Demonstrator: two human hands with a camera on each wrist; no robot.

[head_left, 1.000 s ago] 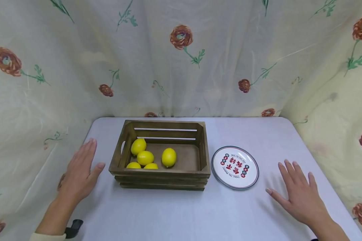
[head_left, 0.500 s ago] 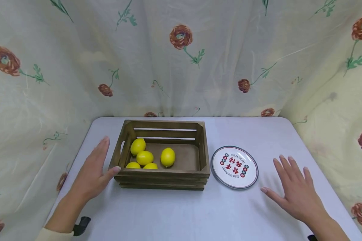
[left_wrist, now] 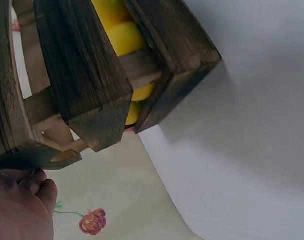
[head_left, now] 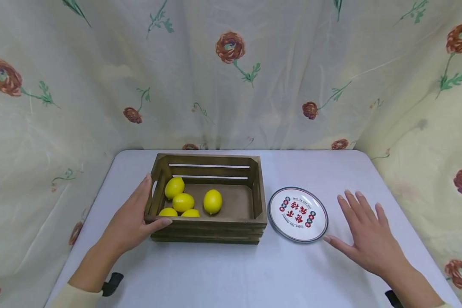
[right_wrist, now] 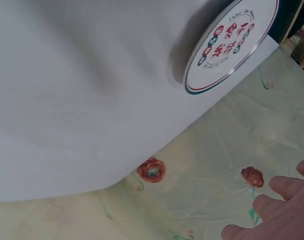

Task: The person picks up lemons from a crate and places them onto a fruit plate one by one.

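A brown slatted wooden crate (head_left: 211, 232) stands on the table with several yellow lemons (head_left: 213, 201) inside. My left hand (head_left: 131, 222) is at the crate's left end, fingers along its outside and thumb over the front left corner. In the left wrist view, that hand (left_wrist: 22, 207) appears at the lower left, close against the crate (left_wrist: 82, 60); firm contact cannot be judged. Right of the crate lies a round white plate (head_left: 298, 214) with red lettering and a dark rim. My right hand (head_left: 369, 239), fingers spread and holding nothing, hovers right of the plate, thumb near its rim.
A white table (head_left: 231, 273) carries the crate and plate. A pale curtain (head_left: 273, 107) with brown-red flowers encloses the back and both sides. The plate sits close beside the crate's right end.
My left hand has moved right, from beside the crate to its left end, thumb now over the front corner. The right hand has shifted slightly left and forward, toward the plate.
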